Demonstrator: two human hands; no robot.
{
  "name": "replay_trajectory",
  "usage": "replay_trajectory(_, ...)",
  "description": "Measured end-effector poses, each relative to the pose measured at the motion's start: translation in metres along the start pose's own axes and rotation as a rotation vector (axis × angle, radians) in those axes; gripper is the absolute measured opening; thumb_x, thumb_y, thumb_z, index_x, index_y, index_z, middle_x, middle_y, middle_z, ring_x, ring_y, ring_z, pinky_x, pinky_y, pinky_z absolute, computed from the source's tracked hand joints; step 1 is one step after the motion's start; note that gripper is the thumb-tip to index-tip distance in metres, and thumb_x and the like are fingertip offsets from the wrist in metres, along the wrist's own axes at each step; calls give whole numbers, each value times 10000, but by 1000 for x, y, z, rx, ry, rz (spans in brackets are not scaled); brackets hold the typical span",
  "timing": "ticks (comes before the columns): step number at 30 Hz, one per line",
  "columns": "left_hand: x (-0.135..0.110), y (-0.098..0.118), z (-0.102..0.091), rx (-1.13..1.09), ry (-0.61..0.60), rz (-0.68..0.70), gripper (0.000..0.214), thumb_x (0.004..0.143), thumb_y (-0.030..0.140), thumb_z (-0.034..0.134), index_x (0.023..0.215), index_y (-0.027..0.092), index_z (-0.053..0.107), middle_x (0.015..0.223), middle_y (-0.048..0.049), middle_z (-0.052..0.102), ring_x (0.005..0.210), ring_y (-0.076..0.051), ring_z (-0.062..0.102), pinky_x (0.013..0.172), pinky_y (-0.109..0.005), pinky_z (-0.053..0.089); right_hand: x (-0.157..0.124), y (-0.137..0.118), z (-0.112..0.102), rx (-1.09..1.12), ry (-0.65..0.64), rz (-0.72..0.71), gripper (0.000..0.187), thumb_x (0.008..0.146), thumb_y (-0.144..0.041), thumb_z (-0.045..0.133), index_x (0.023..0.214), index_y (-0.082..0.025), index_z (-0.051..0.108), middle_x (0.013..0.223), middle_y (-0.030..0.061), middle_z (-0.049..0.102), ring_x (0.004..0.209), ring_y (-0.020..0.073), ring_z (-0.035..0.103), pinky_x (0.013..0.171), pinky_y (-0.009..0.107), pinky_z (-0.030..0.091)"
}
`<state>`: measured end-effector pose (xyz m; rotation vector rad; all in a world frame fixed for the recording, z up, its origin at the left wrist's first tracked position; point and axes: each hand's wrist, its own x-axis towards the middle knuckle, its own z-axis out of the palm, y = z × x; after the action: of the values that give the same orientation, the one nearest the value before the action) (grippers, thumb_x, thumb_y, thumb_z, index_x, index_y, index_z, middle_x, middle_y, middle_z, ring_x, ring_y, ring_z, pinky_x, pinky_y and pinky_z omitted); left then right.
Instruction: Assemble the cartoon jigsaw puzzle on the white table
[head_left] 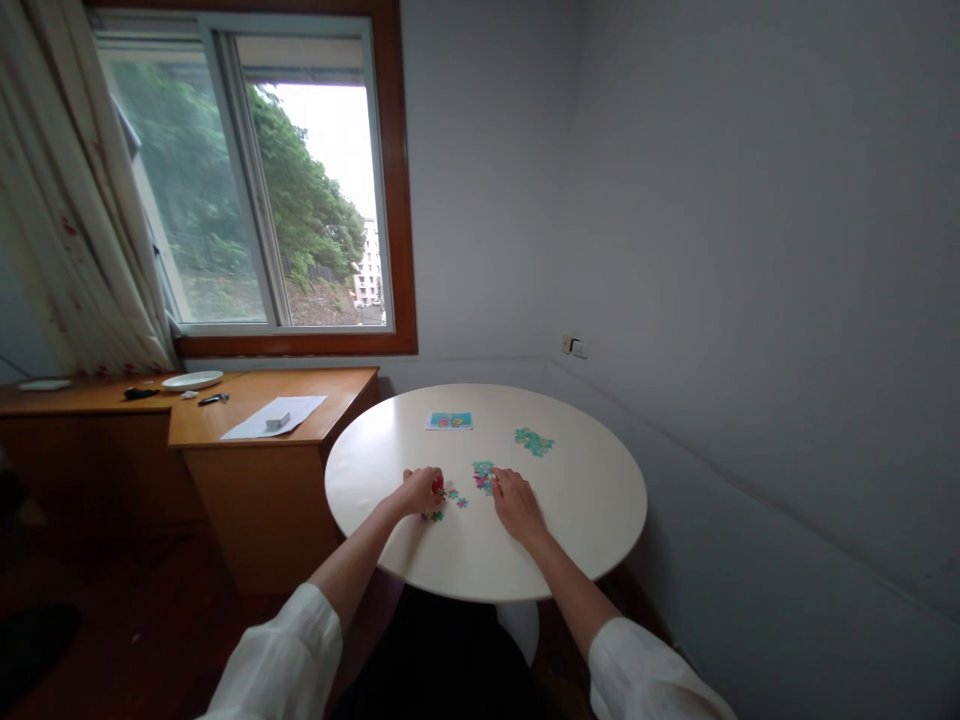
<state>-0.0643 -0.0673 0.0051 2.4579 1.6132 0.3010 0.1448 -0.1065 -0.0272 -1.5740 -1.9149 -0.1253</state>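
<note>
On the left of the round table, my left hand is curled with its fingertips together at a small red puzzle piece. Loose jigsaw pieces in green, pink and teal lie by those fingers, some partly hidden by the hand. My right hand rests with bent fingers at the right edge of a small joined puzzle section, coloured green and pink. Whatever sits between the right fingertips is too small to make out. Farther back on the right lies another green cluster of puzzle pieces.
A blue picture card lies toward the back of the white round table. To the left stands a wooden desk with a paper sheet, a small white box and a white plate. Walls rise behind and at the right.
</note>
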Motion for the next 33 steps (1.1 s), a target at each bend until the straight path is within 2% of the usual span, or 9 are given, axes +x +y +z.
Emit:
replay_trajectory(4, -2, 4, -1, -64, 66, -23, 88, 663, 180, 573, 750, 194, 569, 779, 2, 645, 763, -176, 579, 775, -324, 345, 0, 0, 0, -12, 6, -9, 331, 895, -261, 292, 1089, -177, 548, 1031, 79, 601, 958, 178, 513, 818, 297, 361)
replay_trajectory(8, -5, 20, 1, -279, 227, -54, 75, 679, 194, 586, 752, 182, 576, 736, 1, 638, 690, -143, 567, 694, -275, 380, -1, -3, -1, -15, 22, -54, 324, 898, -255, 293, 1091, -176, 541, 1012, 77, 602, 951, 179, 513, 817, 301, 367)
replay_trajectory(14, -7, 51, 31, -525, 414, -67, 49, 710, 175, 553, 704, 161, 600, 695, -7, 640, 643, -123, 561, 647, -251, 400, -5, -10, -10, 40, 58, -226, 326, 908, -282, 296, 1148, -225, 509, 993, 59, 603, 911, 167, 518, 798, 301, 379)
replay_trajectory(19, -16, 65, 48, -456, 497, -59, 163, 763, 149, 474, 766, 161, 637, 718, -31, 655, 685, -138, 566, 726, -294, 370, -6, -10, -12, 22, 32, -297, 290, 906, -286, 336, 1080, -253, 565, 936, 48, 608, 869, 154, 523, 763, 286, 380)
replay_trajectory(22, -22, 69, 47, -355, 494, -54, 207, 773, 120, 439, 768, 164, 642, 737, -43, 656, 749, -164, 568, 776, -333, 324, -6, -9, -11, 31, 11, -313, 270, 899, -286, 361, 1051, -255, 582, 925, 43, 608, 867, 150, 521, 763, 282, 375)
replay_trajectory(27, -27, 74, 39, -251, 411, -19, 219, 752, 94, 423, 737, 159, 631, 749, -51, 650, 768, -179, 559, 769, -338, 297, -7, -10, -11, 52, -18, -297, 242, 888, -272, 383, 989, -234, 600, 944, 47, 604, 890, 158, 513, 789, 292, 367)
replay_trajectory(33, -29, 76, 37, -213, 359, -12, 238, 781, 121, 407, 776, 162, 641, 788, -64, 656, 812, -188, 545, 782, -344, 277, -6, -10, -13, 53, -37, -284, 214, 877, -258, 402, 925, -205, 604, 927, 56, 603, 883, 163, 510, 795, 301, 371)
